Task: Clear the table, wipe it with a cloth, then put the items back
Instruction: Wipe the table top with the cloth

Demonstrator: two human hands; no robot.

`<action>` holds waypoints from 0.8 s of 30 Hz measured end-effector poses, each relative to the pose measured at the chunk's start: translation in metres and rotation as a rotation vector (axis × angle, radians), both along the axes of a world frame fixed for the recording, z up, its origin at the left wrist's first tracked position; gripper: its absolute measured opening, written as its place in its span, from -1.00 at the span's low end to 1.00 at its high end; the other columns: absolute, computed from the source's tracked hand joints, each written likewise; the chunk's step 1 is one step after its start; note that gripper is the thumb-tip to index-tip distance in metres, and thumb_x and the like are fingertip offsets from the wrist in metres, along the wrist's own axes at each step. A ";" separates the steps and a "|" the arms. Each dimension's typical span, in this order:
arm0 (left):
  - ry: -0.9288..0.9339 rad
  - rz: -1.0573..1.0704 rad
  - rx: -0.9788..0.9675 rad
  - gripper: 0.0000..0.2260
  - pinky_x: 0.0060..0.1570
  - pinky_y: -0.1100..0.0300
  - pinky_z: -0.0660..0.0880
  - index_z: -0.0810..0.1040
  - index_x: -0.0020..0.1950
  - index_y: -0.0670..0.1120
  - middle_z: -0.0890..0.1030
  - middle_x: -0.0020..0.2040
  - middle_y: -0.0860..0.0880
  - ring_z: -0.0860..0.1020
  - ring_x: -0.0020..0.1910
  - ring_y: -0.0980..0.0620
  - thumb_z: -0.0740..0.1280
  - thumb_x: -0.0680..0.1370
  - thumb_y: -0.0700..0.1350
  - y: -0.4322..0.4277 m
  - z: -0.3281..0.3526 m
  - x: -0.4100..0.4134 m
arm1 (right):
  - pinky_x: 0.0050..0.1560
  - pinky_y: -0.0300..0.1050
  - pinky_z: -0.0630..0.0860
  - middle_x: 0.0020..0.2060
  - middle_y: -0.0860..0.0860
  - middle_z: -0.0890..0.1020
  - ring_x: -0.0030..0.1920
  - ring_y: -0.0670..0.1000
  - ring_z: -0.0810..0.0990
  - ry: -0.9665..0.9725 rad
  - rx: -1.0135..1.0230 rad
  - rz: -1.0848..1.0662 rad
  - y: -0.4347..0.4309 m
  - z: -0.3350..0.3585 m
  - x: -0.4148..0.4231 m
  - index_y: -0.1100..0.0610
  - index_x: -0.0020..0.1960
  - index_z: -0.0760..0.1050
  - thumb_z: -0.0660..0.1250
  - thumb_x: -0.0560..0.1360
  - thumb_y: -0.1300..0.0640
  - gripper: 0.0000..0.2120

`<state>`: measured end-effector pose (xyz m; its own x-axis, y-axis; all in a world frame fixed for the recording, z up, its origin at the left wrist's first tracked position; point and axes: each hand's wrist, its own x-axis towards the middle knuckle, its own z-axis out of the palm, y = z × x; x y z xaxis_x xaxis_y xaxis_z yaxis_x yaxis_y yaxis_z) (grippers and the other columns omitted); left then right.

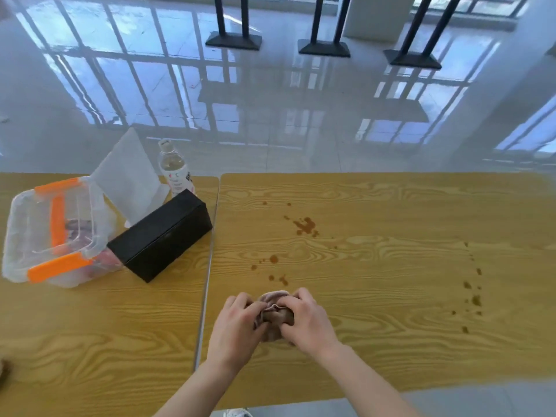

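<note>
Head-camera view, looking down at two wood-grain tables pushed edge to edge: a person's left hand [237, 322] and right hand [305, 319] meet over the near part of the right-hand table [391, 350], both with fingers curled around a bunched pinkish-brown cloth [275, 314] gripped between them. Brown spill marks [305, 225] dot the same tabletop beyond the cloth, and a second trail of drops [474, 293] runs down its right side, well apart from the hands. On the left-hand table [90, 341] stand the cleared items: a clear plastic storage box [51, 233] with orange latches, a black rectangular box [161, 234] just beside it, a translucent stand-up sign holder [129, 179] behind, and a water bottle [176, 170] near the far edge. Black table bases [323, 48] stand on the glossy floor beyond.
</note>
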<state>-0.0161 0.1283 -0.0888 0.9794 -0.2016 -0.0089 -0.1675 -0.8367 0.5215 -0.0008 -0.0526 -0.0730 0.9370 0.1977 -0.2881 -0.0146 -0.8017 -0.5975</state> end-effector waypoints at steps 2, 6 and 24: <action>0.007 -0.081 0.008 -0.78 -0.17 0.20 0.42 0.60 0.05 0.10 0.43 -0.10 0.11 0.39 -0.09 0.03 0.45 0.42 0.03 -0.036 -0.004 -0.001 | -0.15 -0.22 0.38 0.00 -0.04 0.43 -0.07 0.03 0.54 0.007 -0.016 -0.068 -0.037 0.000 -0.014 -0.06 0.15 0.57 0.35 0.31 0.11 -0.60; 0.031 -0.215 0.036 -0.79 -0.15 0.08 0.47 0.58 0.02 0.04 0.43 -0.10 0.05 0.40 -0.08 -0.02 0.42 0.42 0.01 -0.099 -0.011 0.000 | -0.11 -0.22 0.41 -0.01 -0.06 0.41 -0.08 0.00 0.52 0.026 -0.029 -0.185 -0.098 -0.001 -0.037 -0.05 0.17 0.56 0.35 0.31 0.15 -0.57; 0.008 -0.407 0.299 -0.46 0.53 -0.02 -0.03 0.18 0.57 -0.03 0.06 0.61 -0.08 -0.16 0.58 -0.07 -0.08 0.62 0.12 -0.107 -0.077 0.016 | 0.47 0.31 -0.17 0.59 -0.05 -0.03 0.56 0.17 -0.17 -0.147 -0.408 0.026 -0.120 -0.059 -0.054 -0.29 0.54 -0.10 -0.05 0.55 -0.40 -0.39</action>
